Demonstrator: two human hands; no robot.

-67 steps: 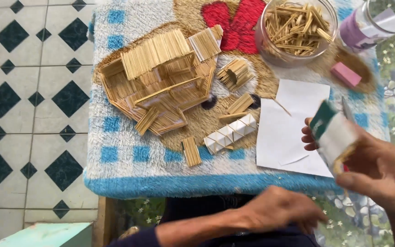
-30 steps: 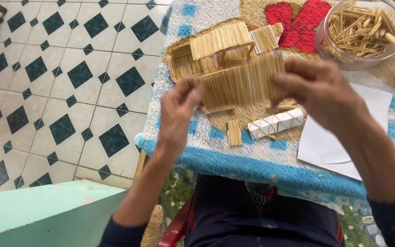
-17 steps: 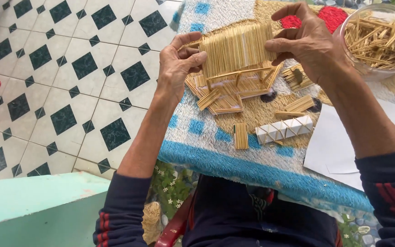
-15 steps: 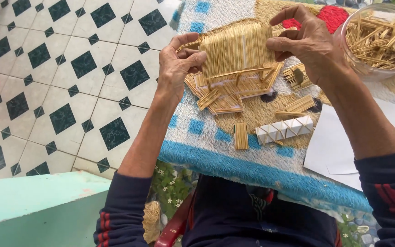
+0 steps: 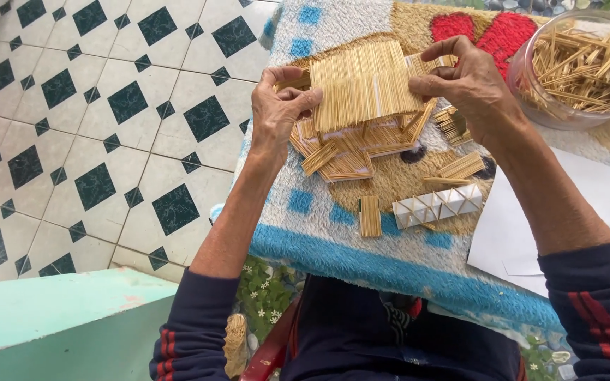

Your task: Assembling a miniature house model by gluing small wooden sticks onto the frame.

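Left hand (image 5: pixel 280 106) and right hand (image 5: pixel 464 77) pinch the stick roof panel (image 5: pixel 363 85) by its side edges (likely light, brittle) over the stick house (image 5: pixel 351 144).

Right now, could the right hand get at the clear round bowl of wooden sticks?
Probably yes: the right hand grips the stick roof panel beside the clear bowl, nothing lies between, but it must let go first.
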